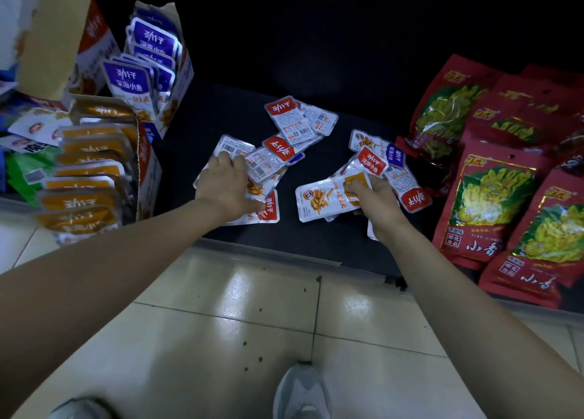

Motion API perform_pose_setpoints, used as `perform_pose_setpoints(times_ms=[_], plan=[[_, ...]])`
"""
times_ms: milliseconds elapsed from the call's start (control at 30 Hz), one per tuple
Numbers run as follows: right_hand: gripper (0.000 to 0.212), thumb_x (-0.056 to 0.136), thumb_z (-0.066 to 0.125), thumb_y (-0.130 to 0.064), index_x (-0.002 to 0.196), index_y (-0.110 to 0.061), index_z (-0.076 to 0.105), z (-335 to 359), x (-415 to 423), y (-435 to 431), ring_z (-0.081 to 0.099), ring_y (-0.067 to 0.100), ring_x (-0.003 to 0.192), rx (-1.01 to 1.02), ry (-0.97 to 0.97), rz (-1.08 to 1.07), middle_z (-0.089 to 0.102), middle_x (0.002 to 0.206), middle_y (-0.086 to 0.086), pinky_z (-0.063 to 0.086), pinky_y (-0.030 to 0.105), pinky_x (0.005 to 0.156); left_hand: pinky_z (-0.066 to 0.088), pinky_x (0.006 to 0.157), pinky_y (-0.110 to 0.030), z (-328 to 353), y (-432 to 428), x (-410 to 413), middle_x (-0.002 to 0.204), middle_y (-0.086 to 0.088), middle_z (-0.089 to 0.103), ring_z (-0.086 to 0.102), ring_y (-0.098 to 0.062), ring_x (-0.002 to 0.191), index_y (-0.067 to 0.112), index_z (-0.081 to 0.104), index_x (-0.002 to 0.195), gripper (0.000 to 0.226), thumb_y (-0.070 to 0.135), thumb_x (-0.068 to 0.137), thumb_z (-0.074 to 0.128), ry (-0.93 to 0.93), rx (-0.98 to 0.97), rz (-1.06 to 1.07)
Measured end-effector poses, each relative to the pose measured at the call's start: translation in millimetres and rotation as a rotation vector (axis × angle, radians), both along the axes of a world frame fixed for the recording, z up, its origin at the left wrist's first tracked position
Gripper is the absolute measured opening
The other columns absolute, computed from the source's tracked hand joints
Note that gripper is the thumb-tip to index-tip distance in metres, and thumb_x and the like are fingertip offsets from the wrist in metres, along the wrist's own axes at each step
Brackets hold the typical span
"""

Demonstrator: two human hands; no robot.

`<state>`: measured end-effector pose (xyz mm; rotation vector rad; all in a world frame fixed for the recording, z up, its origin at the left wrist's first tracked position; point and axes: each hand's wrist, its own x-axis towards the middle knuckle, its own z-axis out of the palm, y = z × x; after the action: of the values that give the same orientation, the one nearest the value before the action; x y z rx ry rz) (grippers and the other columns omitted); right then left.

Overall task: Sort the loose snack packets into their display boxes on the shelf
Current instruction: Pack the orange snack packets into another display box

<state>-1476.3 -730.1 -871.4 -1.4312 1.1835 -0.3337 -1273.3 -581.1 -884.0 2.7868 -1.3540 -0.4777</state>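
- Surface: dark shelf (221,112), low and dimly lit, its back in shadow. The front edge meets a pale glossy tiled floor (252,324) with small dark specks.
- Loose packets (290,124) lie scattered mid-shelf in two overlapping heaps, mostly red-tabbed, some back-side up with barcodes showing.
- Left hand (226,181): palm down on the left heap, fingers lightly bent and pressing on the packets; nothing lifted.
- Right hand (376,197): fingers clenched round an orange-tabbed packet (328,199), held just above the right heap, more packets beneath it.
- Left end of shelf: orange display box (91,178), filled with upright packets; purple display box (151,64) behind it.
- Right end of shelf: large red bags (493,203), overlapping.
- One grey shoe (301,393) on the floor below.
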Motion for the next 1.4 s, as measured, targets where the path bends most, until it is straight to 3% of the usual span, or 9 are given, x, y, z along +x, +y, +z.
perform_pose_setpoints(times_ms=[133, 300, 400, 500, 700, 867, 967, 1100, 1400], plan=[[0.009, 0.094, 0.056, -0.013, 0.087, -0.014, 0.062, -3, -5, 2, 0.062, 0.012, 0.074, 0.035, 0.057, 0.081, 0.066, 0.08, -0.002, 0.048, 0.024, 0.069, 0.045, 0.087, -0.04, 3, 5, 9, 0.123, -0.016, 0.057, 0.055, -0.034, 0.115, 0.005, 0.035, 0.133, 0.075, 0.022, 0.076, 0.079, 0.236, -0.095, 0.185], [0.02, 0.092, 0.055, -0.006, 0.074, -0.014, 0.061, 1, -5, 7, 0.061, 0.0, 0.059, 0.035, 0.011, 0.139, 0.066, 0.064, -0.011, 0.046, 0.011, 0.059, 0.043, 0.096, -0.041, 8, 14, 15, 0.126, -0.014, 0.045, 0.04, -0.031, 0.119, 0.022, 0.06, 0.12, 0.051, 0.043, 0.076, 0.075, 0.065, 0.012, 0.01], [0.011, 0.089, 0.057, -0.009, 0.08, -0.01, 0.064, 2, 0, 9, 0.062, 0.014, 0.075, 0.065, 0.015, 0.17, 0.068, 0.079, 0.002, 0.048, 0.025, 0.076, 0.042, 0.092, -0.04, 11, 20, 12, 0.121, -0.013, 0.045, 0.038, -0.031, 0.116, 0.018, 0.071, 0.095, 0.039, 0.054, 0.079, 0.068, -0.048, 0.018, -0.088], [0.008, 0.089, 0.059, -0.009, 0.083, -0.009, 0.063, 1, 4, 13, 0.059, 0.019, 0.078, 0.085, 0.03, 0.222, 0.065, 0.083, 0.008, 0.047, 0.029, 0.078, 0.044, 0.093, -0.042, 5, 27, 9, 0.123, -0.016, 0.048, 0.042, -0.033, 0.118, 0.011, 0.062, 0.107, 0.05, 0.05, 0.078, 0.072, -0.028, -0.013, -0.069], [0.011, 0.089, 0.069, -0.015, 0.098, -0.015, 0.064, -6, 7, 17, 0.065, 0.015, 0.082, 0.104, 0.025, 0.259, 0.07, 0.096, 0.004, 0.05, 0.025, 0.069, 0.047, 0.079, -0.037, 0, 18, 9, 0.116, -0.015, 0.061, 0.06, -0.033, 0.106, 0.003, 0.043, 0.119, 0.071, 0.036, 0.071, 0.084, 0.217, -0.024, 0.093], [0.008, 0.089, 0.069, -0.022, 0.097, -0.018, 0.07, -10, 7, 21, 0.064, 0.017, 0.088, 0.136, -0.007, 0.22, 0.073, 0.099, 0.005, 0.049, 0.027, 0.075, 0.039, 0.074, -0.029, 3, 19, 19, 0.103, -0.012, 0.066, 0.06, -0.03, 0.102, 0.009, 0.062, 0.105, 0.031, 0.034, 0.088, 0.067, 0.311, -0.191, 0.12], [0.024, 0.089, 0.069, -0.023, 0.109, -0.011, 0.07, -8, 9, 22, 0.066, 0.019, 0.095, 0.187, -0.042, 0.185, 0.073, 0.106, 0.008, 0.049, 0.037, 0.093, 0.037, 0.067, -0.028, 12, 24, 21, 0.078, -0.002, 0.057, 0.056, -0.024, 0.082, 0.006, 0.06, 0.097, 0.018, 0.022, 0.089, 0.062, 0.468, -0.313, 0.15], [0.022, 0.091, 0.065, -0.02, 0.11, -0.01, 0.067, -4, 16, 29, 0.067, 0.019, 0.097, 0.258, -0.102, 0.207, 0.072, 0.104, 0.007, 0.051, 0.032, 0.092, 0.05, 0.065, -0.022, 20, 30, 19, 0.081, 0.0, 0.064, 0.063, -0.015, 0.076, 0.014, 0.06, 0.083, 0.007, 0.015, 0.09, 0.061, 0.803, -0.275, 0.125], [0.018, 0.092, 0.064, -0.011, 0.106, -0.017, 0.055, -6, 26, 56, 0.064, 0.02, 0.094, 0.343, -0.244, 0.155, 0.066, 0.105, 0.006, 0.052, 0.034, 0.088, 0.048, 0.076, -0.021, 35, 23, -14, 0.091, 0.013, 0.068, 0.065, -0.005, 0.086, 0.022, 0.061, 0.101, 0.025, 0.045, 0.096, 0.051, 1.087, -0.156, 0.03]])
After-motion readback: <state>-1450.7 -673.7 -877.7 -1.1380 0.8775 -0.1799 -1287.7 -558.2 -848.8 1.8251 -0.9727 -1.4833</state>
